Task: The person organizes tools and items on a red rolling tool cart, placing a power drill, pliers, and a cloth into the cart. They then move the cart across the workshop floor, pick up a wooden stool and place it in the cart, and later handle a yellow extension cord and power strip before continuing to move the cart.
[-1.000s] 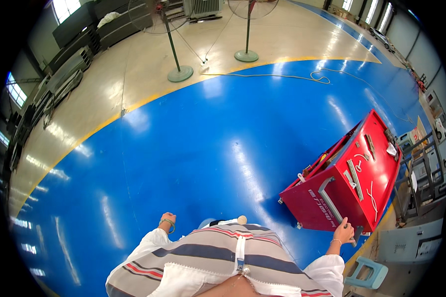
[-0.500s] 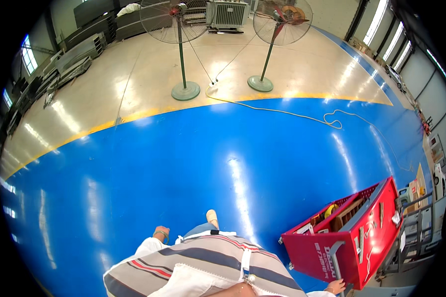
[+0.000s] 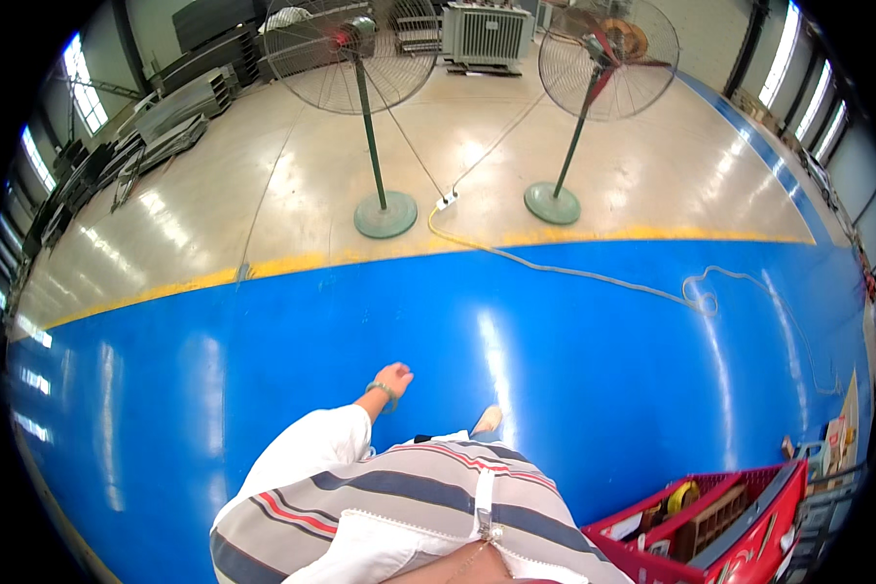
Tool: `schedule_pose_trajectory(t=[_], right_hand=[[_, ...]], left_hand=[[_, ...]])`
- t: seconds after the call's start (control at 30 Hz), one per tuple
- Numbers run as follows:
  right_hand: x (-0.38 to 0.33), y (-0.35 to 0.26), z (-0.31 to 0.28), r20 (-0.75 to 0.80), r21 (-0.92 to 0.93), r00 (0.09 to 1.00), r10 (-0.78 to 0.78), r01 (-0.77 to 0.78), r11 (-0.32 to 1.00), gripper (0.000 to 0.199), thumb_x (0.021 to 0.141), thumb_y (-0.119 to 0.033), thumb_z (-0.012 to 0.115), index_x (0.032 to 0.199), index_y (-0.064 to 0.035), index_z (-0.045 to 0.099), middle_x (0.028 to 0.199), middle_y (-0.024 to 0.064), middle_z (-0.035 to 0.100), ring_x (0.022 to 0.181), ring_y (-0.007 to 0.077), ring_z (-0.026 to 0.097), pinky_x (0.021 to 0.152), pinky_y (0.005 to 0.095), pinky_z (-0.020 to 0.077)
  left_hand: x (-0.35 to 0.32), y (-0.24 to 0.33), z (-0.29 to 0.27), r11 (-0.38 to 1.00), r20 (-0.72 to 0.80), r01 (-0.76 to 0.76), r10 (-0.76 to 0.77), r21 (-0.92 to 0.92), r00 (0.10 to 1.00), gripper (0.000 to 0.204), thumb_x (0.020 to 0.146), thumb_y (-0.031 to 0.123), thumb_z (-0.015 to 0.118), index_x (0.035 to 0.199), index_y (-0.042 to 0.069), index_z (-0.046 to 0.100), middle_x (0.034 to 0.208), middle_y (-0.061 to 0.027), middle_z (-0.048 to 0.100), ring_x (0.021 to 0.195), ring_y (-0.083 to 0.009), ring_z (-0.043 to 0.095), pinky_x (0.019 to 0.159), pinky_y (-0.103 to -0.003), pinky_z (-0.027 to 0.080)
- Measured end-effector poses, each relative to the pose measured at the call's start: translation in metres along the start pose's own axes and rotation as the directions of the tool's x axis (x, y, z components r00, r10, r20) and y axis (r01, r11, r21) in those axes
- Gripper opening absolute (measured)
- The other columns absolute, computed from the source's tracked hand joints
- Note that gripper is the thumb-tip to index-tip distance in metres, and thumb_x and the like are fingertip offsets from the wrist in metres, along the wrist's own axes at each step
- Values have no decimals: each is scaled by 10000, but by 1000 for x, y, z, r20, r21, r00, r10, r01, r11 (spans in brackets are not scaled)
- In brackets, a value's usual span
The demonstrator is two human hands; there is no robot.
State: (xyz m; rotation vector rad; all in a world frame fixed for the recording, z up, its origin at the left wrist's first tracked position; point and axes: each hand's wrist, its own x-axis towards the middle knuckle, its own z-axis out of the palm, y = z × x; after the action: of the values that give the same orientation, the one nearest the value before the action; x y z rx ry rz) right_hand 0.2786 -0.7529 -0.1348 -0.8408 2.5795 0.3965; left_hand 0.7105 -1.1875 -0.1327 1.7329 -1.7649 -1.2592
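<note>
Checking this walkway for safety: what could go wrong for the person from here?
The cable snakes across the blue floor ahead and ends in a loose coil, so a foot could catch on it. The red cart sits close at the person's right, easy to bump. The left hand swings free and empty; the right hand is out of view.

A factory hall: painted blue floor, pedestal fans, stacked metal racks.

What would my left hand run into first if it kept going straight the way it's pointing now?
The left hand points forward over the glossy blue floor, holding nothing. The way looks free; further on lies the yellow floor line, then the green-based pedestal fan, though depth is hard to judge.
</note>
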Motion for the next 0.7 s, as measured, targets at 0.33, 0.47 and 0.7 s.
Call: schedule_pose_trajectory(t=[0.33, 0.47, 0.7], right_hand=[[362, -303, -269, -413, 343, 830, -375, 523, 781, 168, 822, -198, 518, 852, -74, 628, 769, 140, 656, 661, 289, 615, 595, 407, 490], [356, -476, -366, -354, 837, 870, -342, 458, 300, 261, 867, -241, 576, 910, 10, 632, 776, 99, 656, 658, 166, 610, 576, 277, 483], [336, -604, -386, -59, 810, 837, -543, 358, 464, 298, 875, -282, 575, 953, 0, 633, 841, 116, 675, 724, 190, 647, 630, 308, 505]], left_hand=[[6, -104, -11, 814, -4, 577, -578, 66, 816, 356, 802, 366, 592, 1035, 105, 658, 1099, -139, 633, 1004, -309, 604, 868, -386, 477], [29, -124, -13, 721, 61, 689, -693, 77, 718, 335, 817, 349, 558, 1020, 103, 657, 1086, -149, 632, 1006, -319, 598, 860, -396, 480], [243, -117, -99, 817, 259, 15, -200, 577, 945, 311, 842, 319, 498, 994, 99, 657, 1062, -166, 631, 1009, -335, 587, 845, -412, 486]])
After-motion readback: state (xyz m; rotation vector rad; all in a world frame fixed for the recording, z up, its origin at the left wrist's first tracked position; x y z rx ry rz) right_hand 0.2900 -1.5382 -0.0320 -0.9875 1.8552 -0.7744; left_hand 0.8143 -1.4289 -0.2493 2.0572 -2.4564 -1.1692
